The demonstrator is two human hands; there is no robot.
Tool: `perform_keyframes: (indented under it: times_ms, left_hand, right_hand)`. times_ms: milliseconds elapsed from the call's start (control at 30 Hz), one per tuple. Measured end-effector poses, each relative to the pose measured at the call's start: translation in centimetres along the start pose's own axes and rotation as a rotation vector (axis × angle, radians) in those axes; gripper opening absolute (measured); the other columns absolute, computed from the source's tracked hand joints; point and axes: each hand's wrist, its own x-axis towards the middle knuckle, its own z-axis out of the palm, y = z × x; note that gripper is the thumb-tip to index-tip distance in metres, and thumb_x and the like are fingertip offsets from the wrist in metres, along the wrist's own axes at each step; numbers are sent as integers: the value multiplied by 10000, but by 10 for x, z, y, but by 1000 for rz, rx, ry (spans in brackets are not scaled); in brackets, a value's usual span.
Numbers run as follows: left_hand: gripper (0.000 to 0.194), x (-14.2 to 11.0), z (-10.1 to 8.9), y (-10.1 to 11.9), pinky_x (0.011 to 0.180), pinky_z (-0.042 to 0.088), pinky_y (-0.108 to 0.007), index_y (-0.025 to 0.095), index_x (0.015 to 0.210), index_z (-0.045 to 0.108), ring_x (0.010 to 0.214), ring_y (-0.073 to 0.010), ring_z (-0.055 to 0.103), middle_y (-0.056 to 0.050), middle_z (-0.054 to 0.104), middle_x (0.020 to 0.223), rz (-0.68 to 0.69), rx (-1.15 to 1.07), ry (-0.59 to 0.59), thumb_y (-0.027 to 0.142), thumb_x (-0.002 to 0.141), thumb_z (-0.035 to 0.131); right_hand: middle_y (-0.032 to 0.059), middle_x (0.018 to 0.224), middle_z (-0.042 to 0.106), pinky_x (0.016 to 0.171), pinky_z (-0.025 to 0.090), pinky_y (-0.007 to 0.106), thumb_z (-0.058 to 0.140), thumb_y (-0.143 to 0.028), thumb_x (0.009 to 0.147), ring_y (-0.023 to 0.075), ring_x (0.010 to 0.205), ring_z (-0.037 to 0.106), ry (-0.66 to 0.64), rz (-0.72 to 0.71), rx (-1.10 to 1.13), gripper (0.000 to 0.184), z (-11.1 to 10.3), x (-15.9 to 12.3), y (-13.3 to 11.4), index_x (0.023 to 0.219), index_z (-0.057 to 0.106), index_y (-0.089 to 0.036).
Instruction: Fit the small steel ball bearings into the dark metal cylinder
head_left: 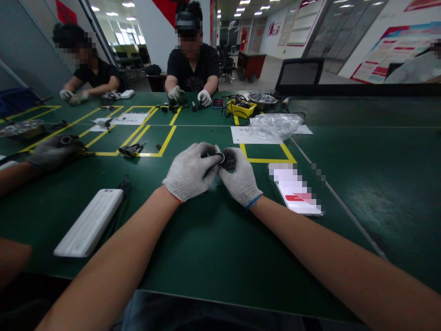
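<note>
On the green table [213, 257], at 12 o'clock, the left hand [193, 171] and right hand [240, 178] both pinch a ringed part [222, 156]. The step seems two-handed fingertip work; the next move probably calls for steady pinching.

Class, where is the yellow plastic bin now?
In the head view, the yellow plastic bin sits right of centre, beyond the white-gloved right hand, just left of the round silver dish.
</note>
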Motion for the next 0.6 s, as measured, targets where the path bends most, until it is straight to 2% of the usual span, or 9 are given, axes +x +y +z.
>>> perform_keyframes:
  times_ms: [133, 300, 433, 600]
  left_hand:
    - [316, 2, 2, 4, 817, 581, -455, 166, 1198, 753, 1014, -290, 637, -156, 672, 1149, -9, 29, -12, 273, 978, 553]
    - [329, 2, 4, 8, 813, 577, -450, 151, 1202, 748, 1009, -293, 621, -166, 668, 1147, -14, 51, -36, 279, 980, 542]
    - [325, 2, 5, 9, 809, 574, -435, 153, 1194, 746, 1006, -284, 615, -162, 665, 1148, -2, 62, -40, 284, 983, 537]
    - [319, 3, 3, 12, 808, 571, -449, 156, 1178, 746, 1015, -297, 610, -168, 659, 1155, 32, 65, -75, 277, 967, 540]
  right_hand:
    - [45, 1000, 716, 825, 607, 404, 685, -238, 816, 215, 879, 680, 25, 7, -38, 306, 1, 0, 3, 1110, 600, -238]
    - [100, 1144, 702, 972, 578, 486, 669, -211, 821, 274, 1052, 677, 30, -32, -134, 355, -1, 2, 4, 1175, 663, -239]
    - [97, 1048, 687, 925, 580, 500, 676, -205, 799, 284, 984, 671, 29, -34, -168, 291, -2, 3, 4, 1089, 687, -230]
    - [62, 955, 688, 828, 579, 448, 685, -246, 803, 247, 881, 661, 55, 41, -157, 168, -1, 2, 3, 954, 613, -236]
